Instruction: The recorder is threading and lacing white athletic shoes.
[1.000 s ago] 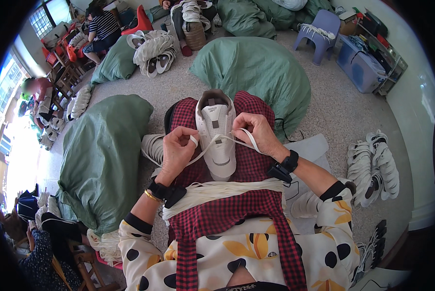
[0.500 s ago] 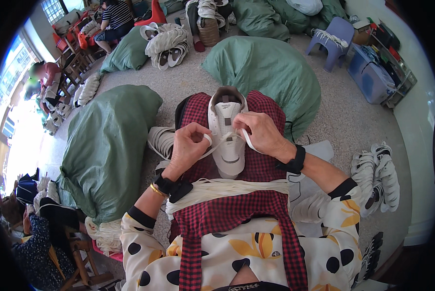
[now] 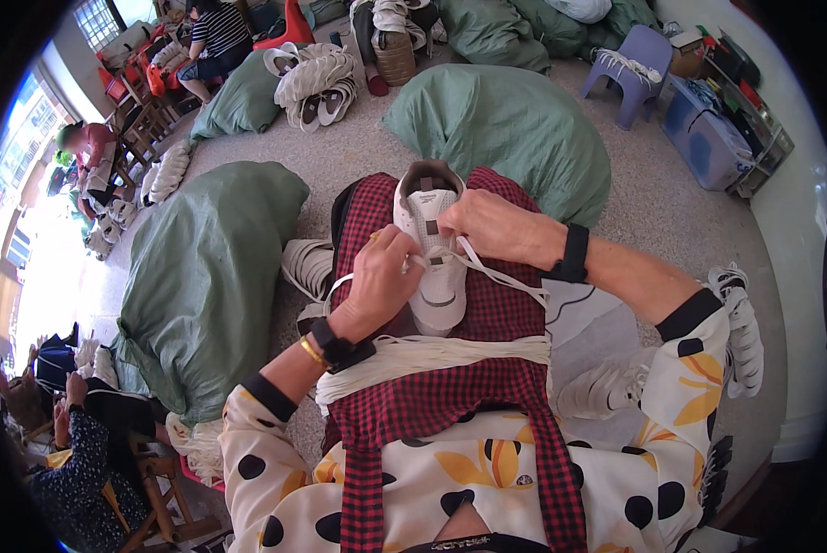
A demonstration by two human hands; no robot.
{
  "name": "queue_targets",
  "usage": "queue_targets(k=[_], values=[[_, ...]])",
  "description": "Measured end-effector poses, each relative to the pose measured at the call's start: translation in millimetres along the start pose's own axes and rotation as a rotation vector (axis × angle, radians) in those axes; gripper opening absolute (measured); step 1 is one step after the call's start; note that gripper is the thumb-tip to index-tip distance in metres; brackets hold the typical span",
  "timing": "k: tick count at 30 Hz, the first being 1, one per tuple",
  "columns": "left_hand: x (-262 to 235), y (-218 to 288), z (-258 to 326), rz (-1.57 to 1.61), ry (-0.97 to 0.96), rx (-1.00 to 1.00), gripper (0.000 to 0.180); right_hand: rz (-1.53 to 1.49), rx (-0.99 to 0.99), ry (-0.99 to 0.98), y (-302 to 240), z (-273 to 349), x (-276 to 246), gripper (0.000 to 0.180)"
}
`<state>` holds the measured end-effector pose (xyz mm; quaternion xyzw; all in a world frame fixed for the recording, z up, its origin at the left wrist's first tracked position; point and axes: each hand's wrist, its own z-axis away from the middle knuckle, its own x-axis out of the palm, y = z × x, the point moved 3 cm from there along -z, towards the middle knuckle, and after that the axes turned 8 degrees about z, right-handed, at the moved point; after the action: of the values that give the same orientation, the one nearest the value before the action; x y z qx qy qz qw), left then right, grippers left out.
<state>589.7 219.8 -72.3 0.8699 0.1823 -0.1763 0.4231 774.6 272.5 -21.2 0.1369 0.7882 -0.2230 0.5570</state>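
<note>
A white sneaker [image 3: 441, 300] rests on my lap over a red-and-black checked apron [image 3: 487, 304], its toe toward me. My left hand [image 3: 378, 281] is at the left edge of the shoe, fingers pinched on a white shoelace whose loose end trails left. On the other side, my right hand [image 3: 505, 226] reaches over the tongue with its fingertips closed at the eyelet edge. The shoelace [image 3: 505, 278] runs from below those fingers out to the right; the exact grip is partly hidden. A bundle of white shoelaces [image 3: 432, 358] lies across my lap nearer my body.
Large green sacks [image 3: 211, 267] stand at left and ahead. Stacked white shoes [image 3: 316, 88] lie farther off, with more shoes [image 3: 602, 392] at my right. A purple stool [image 3: 630, 74] and a plastic bin [image 3: 703, 134] are at the far right. Other people sit along the left.
My left hand has turned over and moved slightly right, closer to the shoe. The right hand has shifted up over the tongue, and the lace now stretches out to the right.
</note>
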Motion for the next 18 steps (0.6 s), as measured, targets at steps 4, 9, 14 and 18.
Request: queue_targets(k=[4,9,14,18], values=[[-10.2,-5.4,-6.9,0.127,-0.214,-0.228,0.027,0.209,-0.07,-0.077,-4.3,-6.5,0.6,0.012],[-27.0,16.4,-36.6,-0.283,-0.439,0.322,0.033,0.469,-0.321,-0.153,-3.6,-6.8,2.9,0.012],[-20.1,24.1,-50.7,-0.662,-0.84,0.626,0.013,0.449,-0.238,-0.384,3.6,-14.4,0.7,0.013],[-16.1,4.7,-68.8,-0.23,-1.033,0.29,0.018,0.129,-0.059,-0.596,34.4,-24.6,9.5,0.018]])
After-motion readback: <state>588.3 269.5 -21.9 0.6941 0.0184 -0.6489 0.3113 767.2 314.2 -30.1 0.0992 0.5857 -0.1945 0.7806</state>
